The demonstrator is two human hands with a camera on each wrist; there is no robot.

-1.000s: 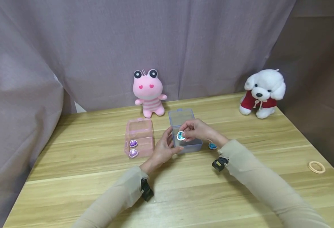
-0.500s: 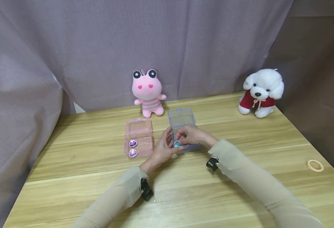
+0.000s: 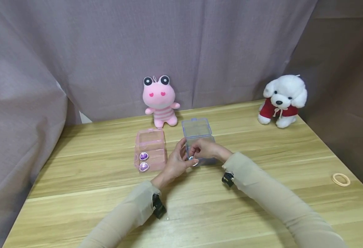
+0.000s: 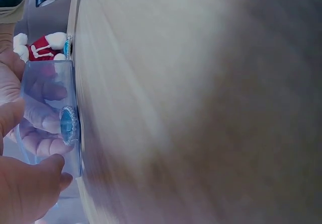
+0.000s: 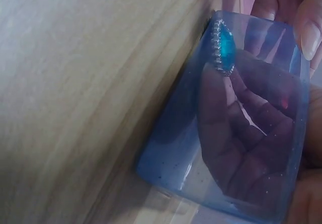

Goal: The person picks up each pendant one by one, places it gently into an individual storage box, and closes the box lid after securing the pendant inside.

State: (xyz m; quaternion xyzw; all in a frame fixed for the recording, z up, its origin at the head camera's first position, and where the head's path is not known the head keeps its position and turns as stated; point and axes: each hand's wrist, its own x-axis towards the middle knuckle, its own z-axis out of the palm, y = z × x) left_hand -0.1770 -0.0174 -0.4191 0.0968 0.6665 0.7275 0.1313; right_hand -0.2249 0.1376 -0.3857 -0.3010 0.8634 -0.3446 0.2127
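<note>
An open clear blue plastic box (image 3: 208,161) stands on the table in the head view. My left hand (image 3: 175,164) grips its near left corner, thumb along the front rim. My right hand (image 3: 208,150) reaches inside, its curled fingers pinching a blue gem (image 5: 227,48) edged with silver beading, low against the box bottom. Through the wall in the left wrist view, fingertips touch this gem's edge. A second blue gem (image 4: 67,48) lies on the table beyond the box; my right arm hides it in the head view. An open pink box (image 3: 157,161) holds two purple heart gems (image 3: 143,162).
A pink striped frog plush (image 3: 159,101) sits behind the boxes. At the back right stands a white dog plush (image 3: 283,101) in red. A beige ring (image 3: 341,179) lies near the table's right edge. Grey curtains (image 3: 113,62) hang behind the table.
My right hand has lowered the blue gem from above the box down inside it, toward the near left corner. My left hand has kept its place at the box.
</note>
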